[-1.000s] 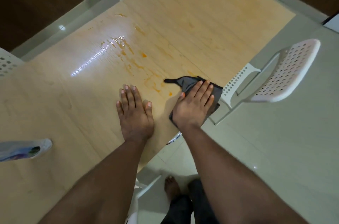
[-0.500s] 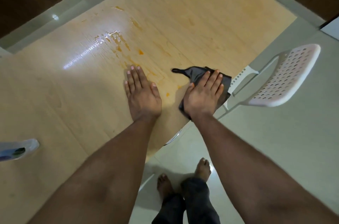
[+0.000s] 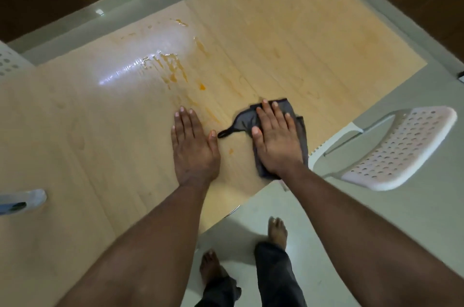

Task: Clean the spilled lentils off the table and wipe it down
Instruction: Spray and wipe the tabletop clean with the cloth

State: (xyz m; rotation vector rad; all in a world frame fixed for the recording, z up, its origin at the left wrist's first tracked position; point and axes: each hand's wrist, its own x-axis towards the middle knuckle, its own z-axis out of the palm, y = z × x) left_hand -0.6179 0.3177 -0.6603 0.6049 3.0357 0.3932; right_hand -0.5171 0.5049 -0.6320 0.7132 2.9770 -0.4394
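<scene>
Desk (image 3: 288, 30) of pale wood fills most of the view, with white perforated chairs (image 3: 391, 148) pushed around it. By my reading the wiping is underway but far from done: orange lentil smears (image 3: 173, 68) streak the middle beside a wet glare, and a small spot (image 3: 231, 150) lies between the hands. The left hand (image 3: 193, 146) lies flat and released on bare wood, holding nothing. The right hand (image 3: 276, 141) presses with straight fingers on a dark grey cloth (image 3: 293, 108) near the desk's near edge. A bluish object (image 3: 22, 202) at the left border is cut off, unidentifiable
</scene>
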